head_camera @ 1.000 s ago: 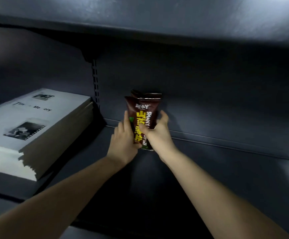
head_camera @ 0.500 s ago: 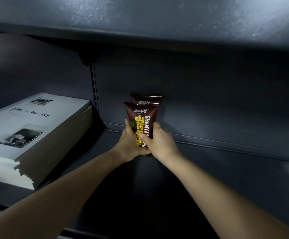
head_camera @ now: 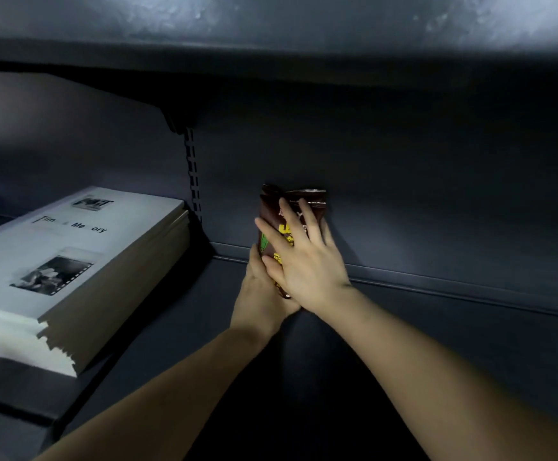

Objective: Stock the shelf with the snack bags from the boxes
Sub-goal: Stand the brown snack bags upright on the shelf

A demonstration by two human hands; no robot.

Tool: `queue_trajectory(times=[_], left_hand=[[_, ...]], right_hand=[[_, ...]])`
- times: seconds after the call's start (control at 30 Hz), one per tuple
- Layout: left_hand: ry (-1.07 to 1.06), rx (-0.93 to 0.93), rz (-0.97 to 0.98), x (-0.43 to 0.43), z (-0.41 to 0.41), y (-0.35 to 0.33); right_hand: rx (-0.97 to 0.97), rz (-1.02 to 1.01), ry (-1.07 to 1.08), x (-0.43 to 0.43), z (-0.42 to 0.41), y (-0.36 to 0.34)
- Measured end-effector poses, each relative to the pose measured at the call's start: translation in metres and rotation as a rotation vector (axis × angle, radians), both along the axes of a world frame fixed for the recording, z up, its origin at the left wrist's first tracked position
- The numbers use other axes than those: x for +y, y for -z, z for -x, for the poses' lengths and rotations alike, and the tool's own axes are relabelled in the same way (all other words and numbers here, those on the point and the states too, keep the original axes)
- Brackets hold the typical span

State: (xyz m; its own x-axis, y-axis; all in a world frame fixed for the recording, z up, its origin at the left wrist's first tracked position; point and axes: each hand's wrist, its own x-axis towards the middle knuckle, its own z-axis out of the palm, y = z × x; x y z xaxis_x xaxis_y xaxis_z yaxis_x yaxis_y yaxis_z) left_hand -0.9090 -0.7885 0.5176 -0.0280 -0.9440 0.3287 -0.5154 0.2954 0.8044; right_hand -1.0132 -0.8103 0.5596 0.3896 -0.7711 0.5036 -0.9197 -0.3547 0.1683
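Observation:
Two dark brown snack bags (head_camera: 307,202) with yellow lettering stand upright, one behind the other, against the back wall of the dark shelf (head_camera: 437,344). My left hand (head_camera: 261,294) grips the front bag at its lower left edge. My right hand (head_camera: 307,261) lies flat over the front bag's face with fingers spread, covering most of the print. Only the bags' tops and a strip of the left side show.
A thick stack of white printed booklets (head_camera: 71,271) lies on the shelf to the left, past a slotted upright rail (head_camera: 192,181). The shelf above (head_camera: 271,28) overhangs close. Bare shelf floor stretches to the right of the bags.
My right hand rose from the bag's lower right edge and now lies flat across its front. The left hand stays low on the bag. The bags sit closer to the back wall.

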Motion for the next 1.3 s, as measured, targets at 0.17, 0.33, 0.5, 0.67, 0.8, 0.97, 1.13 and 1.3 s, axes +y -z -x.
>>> queue_trajectory(times=[0.17,0.33,0.5,0.67,0.8,0.97,1.13,1.3], left_hand=[[0.029,0.076,-0.100,-0.006,-0.006,0.003],[0.105,0.335,-0.178,-0.015,-0.017,-0.009],[0.237,0.374,-0.246,-0.019,-0.021,-0.022],[0.223,0.318,-0.298,-0.021,-0.022,-0.021],[0.260,0.266,-0.315,-0.021,-0.024,-0.026],[0.219,0.290,-0.247,-0.006,-0.018,-0.044],[-0.028,0.343,-0.022,0.018,-0.008,-0.065],[-0.121,0.226,0.069,0.073,0.031,-0.080]], right_hand=[[-0.363,-0.049,-0.212,0.010,0.010,-0.007],[-1.125,-0.367,-0.105,0.028,0.015,0.008],[-1.239,-0.704,-0.071,0.032,0.017,0.014],[-0.980,-0.622,0.020,0.024,0.006,0.021],[-0.956,-0.610,0.076,0.021,0.003,0.020],[-0.932,-0.563,0.059,0.034,0.013,0.004],[-0.964,-0.533,0.070,0.067,0.037,-0.019],[-0.950,-0.522,0.132,0.123,0.074,-0.037]])
